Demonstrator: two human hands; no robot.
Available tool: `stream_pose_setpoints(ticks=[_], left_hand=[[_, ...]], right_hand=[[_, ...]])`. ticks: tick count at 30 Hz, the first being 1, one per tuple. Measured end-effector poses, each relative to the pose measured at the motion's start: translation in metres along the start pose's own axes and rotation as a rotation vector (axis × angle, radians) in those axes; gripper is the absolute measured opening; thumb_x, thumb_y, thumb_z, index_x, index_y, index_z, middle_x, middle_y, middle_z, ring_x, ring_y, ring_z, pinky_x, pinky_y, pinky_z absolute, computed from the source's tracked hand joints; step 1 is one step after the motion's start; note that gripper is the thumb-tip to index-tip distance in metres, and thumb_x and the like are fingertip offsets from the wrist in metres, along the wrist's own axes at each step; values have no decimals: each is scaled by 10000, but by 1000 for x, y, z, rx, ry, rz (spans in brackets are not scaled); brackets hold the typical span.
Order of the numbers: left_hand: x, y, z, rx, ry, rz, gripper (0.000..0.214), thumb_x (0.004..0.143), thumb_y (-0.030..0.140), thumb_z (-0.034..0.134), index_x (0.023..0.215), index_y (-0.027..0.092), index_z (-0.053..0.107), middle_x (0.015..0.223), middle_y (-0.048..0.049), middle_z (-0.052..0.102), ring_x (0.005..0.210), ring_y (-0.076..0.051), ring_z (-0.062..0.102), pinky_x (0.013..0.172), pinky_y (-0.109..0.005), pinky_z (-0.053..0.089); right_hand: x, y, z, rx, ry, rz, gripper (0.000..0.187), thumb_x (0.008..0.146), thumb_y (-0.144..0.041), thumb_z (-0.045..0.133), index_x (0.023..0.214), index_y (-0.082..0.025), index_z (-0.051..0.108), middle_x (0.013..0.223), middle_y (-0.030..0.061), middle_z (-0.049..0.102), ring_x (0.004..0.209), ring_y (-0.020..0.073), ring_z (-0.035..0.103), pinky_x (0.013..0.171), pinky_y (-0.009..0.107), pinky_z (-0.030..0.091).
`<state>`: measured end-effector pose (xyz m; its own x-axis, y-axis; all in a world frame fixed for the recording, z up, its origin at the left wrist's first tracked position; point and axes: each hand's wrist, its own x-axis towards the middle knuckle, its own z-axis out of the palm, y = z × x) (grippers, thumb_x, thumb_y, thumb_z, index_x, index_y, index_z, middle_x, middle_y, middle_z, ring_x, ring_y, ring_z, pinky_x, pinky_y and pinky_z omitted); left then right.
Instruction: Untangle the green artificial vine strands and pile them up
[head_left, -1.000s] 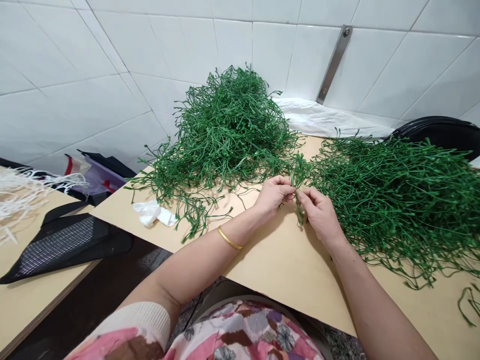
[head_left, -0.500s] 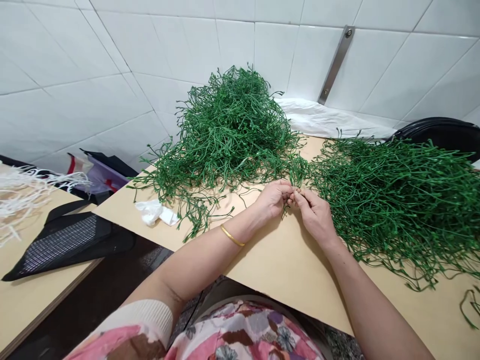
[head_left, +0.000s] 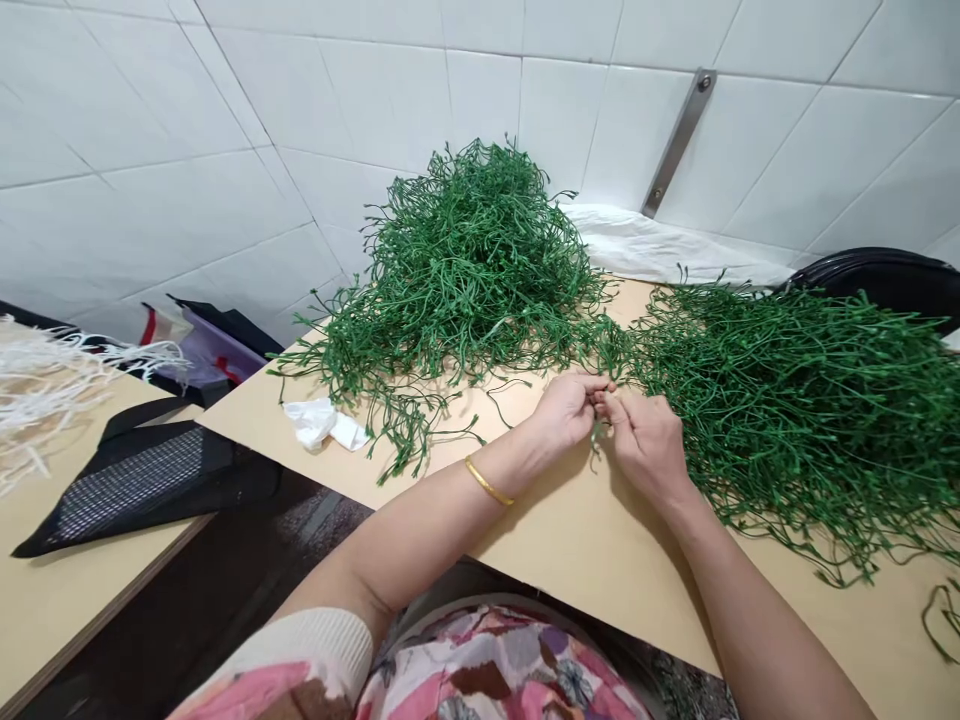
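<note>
My left hand [head_left: 571,408] and my right hand [head_left: 645,440] meet over the table, fingertips pinched together on green stringy stems [head_left: 597,440]. The ends of these stems hang just below the fingers, and a small tuft shows above them. Most of what I grip is hidden by my fingers. Behind my hands rises a tall heap of thin green stems [head_left: 480,250] with small knobbed tips. A second, wider pile of the same green stems [head_left: 810,400] lies to the right, close beside my right hand.
A crumpled white tissue [head_left: 319,422] lies near the left edge of the wooden table [head_left: 540,530]. On another table to the left are white strands [head_left: 52,390] and a black mesh bag [head_left: 142,475]. A white cloth [head_left: 660,245] and a black rounded object [head_left: 877,280] sit by the tiled wall.
Both hands have shifted slightly right and nearer to me, still pinched together. The stem ends below my fingers show more clearly. The whole view has moved a little.
</note>
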<state>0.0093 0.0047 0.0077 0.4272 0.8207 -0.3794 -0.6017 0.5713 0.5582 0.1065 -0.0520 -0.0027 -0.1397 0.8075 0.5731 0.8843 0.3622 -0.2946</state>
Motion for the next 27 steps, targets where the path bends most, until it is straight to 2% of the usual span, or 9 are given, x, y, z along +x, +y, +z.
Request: stream_pose_setpoints(ticks=[2, 4, 7, 10, 14, 19, 23, 25, 27], left_hand=[[4, 4, -4, -12, -37, -37, 230, 679, -41, 442, 519, 122, 425, 432, 27, 398, 378, -35, 366, 407, -152, 313], [7, 7, -9, 1, -78, -99, 230, 721, 10, 450, 519, 121, 435, 421, 32, 367, 370, -41, 341, 406, -166, 323], [10, 7, -13, -7, -96, -126, 206, 756, 55, 470, 561, 122, 458, 438, 30, 381, 378, -49, 349, 406, -174, 326], [10, 4, -12, -52, -78, -85, 195, 766, 20, 456, 595, 111, 474, 489, 6, 449, 406, -43, 389, 412, -155, 326], [8, 1, -8, -135, -70, -98, 233, 802, 14, 400, 599, 94, 481, 520, -21, 486, 431, -39, 415, 438, -144, 366], [4, 3, -5, -194, -68, -108, 229, 802, 2, 388, 613, 83, 488, 560, -36, 512, 439, -29, 415, 438, -129, 372], [4, 6, -6, -192, -135, -115, 243, 790, -4, 380, 584, 86, 473, 522, -18, 476, 402, -17, 370, 392, -120, 328], [6, 8, -8, -124, -163, -139, 254, 761, -14, 388, 541, 96, 450, 453, 17, 401, 361, -8, 301, 350, -113, 269], [7, 10, -10, -16, -160, -178, 274, 723, -27, 389, 487, 111, 408, 404, 42, 331, 333, -1, 235, 323, -110, 219]], right_hand=[[1, 0, 6, 285, -62, 238, 344, 893, -355, 329, 623, -187, 459, 558, -5, 498, 505, 106, 397, 514, 253, 295], [2, 2, 12, 511, -130, 408, 351, 883, -417, 331, 642, -194, 453, 555, -16, 484, 483, 101, 417, 470, 236, 311], [4, 6, 18, 606, -132, 506, 349, 870, -446, 345, 668, -192, 474, 555, -18, 483, 469, 103, 435, 461, 235, 338], [4, 7, 19, 458, -28, 467, 298, 861, -406, 392, 695, -185, 505, 602, 0, 535, 536, 116, 479, 521, 242, 365], [4, 6, 19, 343, 72, 377, 196, 861, -320, 418, 815, -186, 552, 757, 29, 616, 679, 136, 543, 633, 252, 401], [4, 8, 18, 197, 138, 185, 210, 859, -279, 408, 742, -179, 550, 772, 50, 571, 751, 158, 506, 708, 284, 388], [5, 10, 11, 414, 83, 222, 223, 875, -298, 383, 755, -187, 534, 705, 9, 522, 660, 124, 464, 625, 243, 366], [7, 10, 6, 470, -6, 216, 228, 876, -312, 381, 744, -189, 522, 650, -13, 480, 603, 109, 428, 578, 229, 335], [8, 10, 0, 435, -112, 167, 252, 871, -318, 391, 678, -186, 487, 602, -23, 435, 568, 100, 394, 553, 228, 301]])
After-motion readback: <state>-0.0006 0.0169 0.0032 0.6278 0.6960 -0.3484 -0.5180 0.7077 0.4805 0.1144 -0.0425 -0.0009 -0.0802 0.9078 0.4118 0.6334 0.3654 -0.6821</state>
